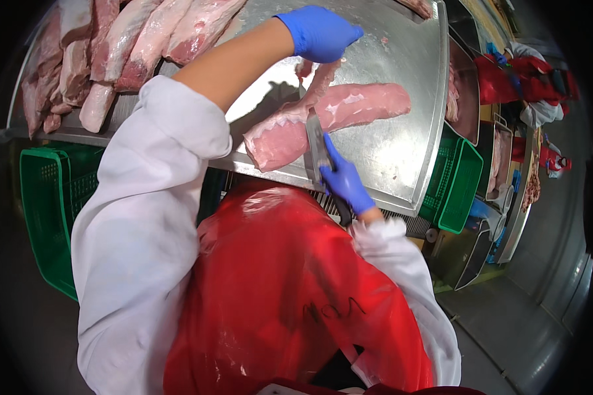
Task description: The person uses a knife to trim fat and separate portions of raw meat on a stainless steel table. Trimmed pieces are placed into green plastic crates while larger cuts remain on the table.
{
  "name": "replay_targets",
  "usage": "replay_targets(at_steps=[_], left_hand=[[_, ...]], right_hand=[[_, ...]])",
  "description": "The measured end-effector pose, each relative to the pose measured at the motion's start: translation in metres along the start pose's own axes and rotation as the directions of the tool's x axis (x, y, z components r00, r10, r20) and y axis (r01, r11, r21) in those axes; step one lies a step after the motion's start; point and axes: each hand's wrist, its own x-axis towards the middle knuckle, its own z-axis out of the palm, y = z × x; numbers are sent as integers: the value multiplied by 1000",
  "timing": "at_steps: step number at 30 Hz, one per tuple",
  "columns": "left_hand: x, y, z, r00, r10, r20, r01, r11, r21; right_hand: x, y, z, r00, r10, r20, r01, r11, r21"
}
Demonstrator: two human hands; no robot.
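A long pink piece of boneless loin lies slantwise on the metal work table, its near left end by the front edge. My left hand, in a blue glove, is closed above the far side of the loin. From beneath it a strip of pale trimming runs down to the loin's top. My right hand, also gloved in blue, grips the dark handle of a knife, index finger stretched along the blade's back. The blade lies against the loin near its middle, under the strip's lower end.
Several loins with pale fat lie at the table's left. Green crates stand below the left side and at the right corner. Metal bins with meat line the right, where people in red aprons stand farther off.
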Motion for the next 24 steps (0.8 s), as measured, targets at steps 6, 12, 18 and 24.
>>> replay_targets(at_steps=[6, 12, 18, 24], left_hand=[[-34, 12, -35, 990, 35, -138, -34, 999, 11], [-79, 23, -66, 979, 9, -205, -30, 994, -100], [-98, 46, -84, 940, 58, -337, -48, 998, 37], [-173, 43, -125, 934, -93, -345, 102, 995, 9]], right_hand=[[62, -32, -1, 999, -36, -7, 36, 998, 48], [-7, -9, 33, 995, -83, 48, 83, 997, 0], [76, -42, 42, 997, -67, 26, 68, 995, -67], [-12, -24, 38, 962, -151, 226, 173, 981, -82]])
